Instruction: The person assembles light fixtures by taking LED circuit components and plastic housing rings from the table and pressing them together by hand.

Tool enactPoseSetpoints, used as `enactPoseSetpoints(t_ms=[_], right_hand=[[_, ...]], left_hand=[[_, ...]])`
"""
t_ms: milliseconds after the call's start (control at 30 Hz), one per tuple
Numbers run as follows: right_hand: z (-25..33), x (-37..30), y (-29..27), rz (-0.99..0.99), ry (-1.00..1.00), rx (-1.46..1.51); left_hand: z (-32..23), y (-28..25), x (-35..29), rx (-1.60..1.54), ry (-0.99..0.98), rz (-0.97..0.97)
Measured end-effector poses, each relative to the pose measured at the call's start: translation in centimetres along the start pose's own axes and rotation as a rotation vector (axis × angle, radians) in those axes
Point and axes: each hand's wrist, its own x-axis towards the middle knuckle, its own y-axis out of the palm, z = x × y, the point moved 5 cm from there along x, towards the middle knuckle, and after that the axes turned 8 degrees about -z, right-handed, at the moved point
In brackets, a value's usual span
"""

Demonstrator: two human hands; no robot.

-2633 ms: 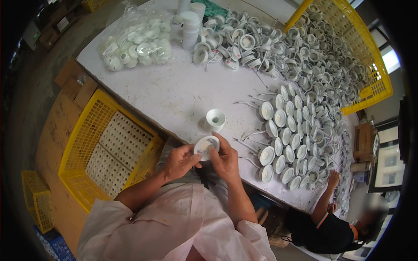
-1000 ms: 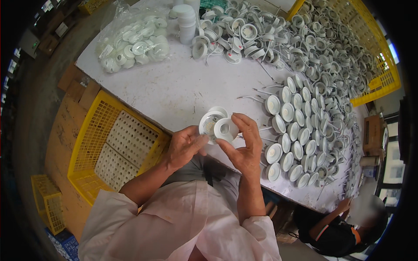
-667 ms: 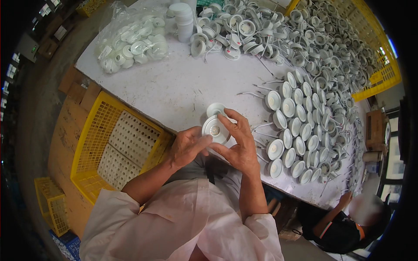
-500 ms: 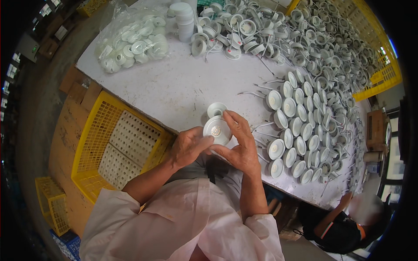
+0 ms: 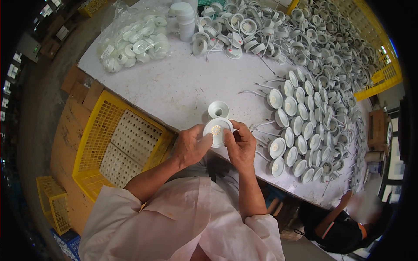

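Note:
Between my two hands is a round white LED downlight (image 5: 216,126), its face with the ring of small yellowish LEDs turned up toward me. My left hand (image 5: 190,147) is closed on its left edge, the thumb on the face near the LEDs. On the opposite edge my right hand (image 5: 242,145) grips it, thumb over the front rim and fingers curled behind. Just beyond it on the table lies a white cone-shaped reflector ring (image 5: 218,109) with a hole in its middle. The downlight's back is hidden.
Rows of white downlights with wires (image 5: 300,130) stand at the right. Behind them is a large heap of white lamp housings (image 5: 322,48). A clear bag of white rings (image 5: 135,48) and stacked cups (image 5: 186,26) lie far left. A yellow crate (image 5: 89,148) is at my left; a co-worker (image 5: 335,222) sits lower right.
My right hand has shifted from spread fingers at the downlight's top to a curled grip on its right edge, thumb on the rim. The left hand stays nearly in place.

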Motion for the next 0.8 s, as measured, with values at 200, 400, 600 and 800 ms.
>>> enactPoseSetpoints(t_ms=[200,400,600,800], right_hand=[[-0.3,0.0,0.0,-0.029,0.034,-0.014],[-0.1,-0.1,-0.7,-0.118,-0.042,-0.111],[0.1,-0.1,-1.2,-0.002,0.026,-0.189],[6.5,-0.4,-1.4,0.158,-0.564,-0.428]], left_hand=[[-0.4,0.1,0.2,-0.032,-0.096,0.008],[-2.1,0.4,0.2,-0.082,-0.190,0.184],[-2.5,0.3,-0.1,-0.027,-0.190,0.226],[-3.4,-0.1,0.2,0.033,-0.170,0.280]])
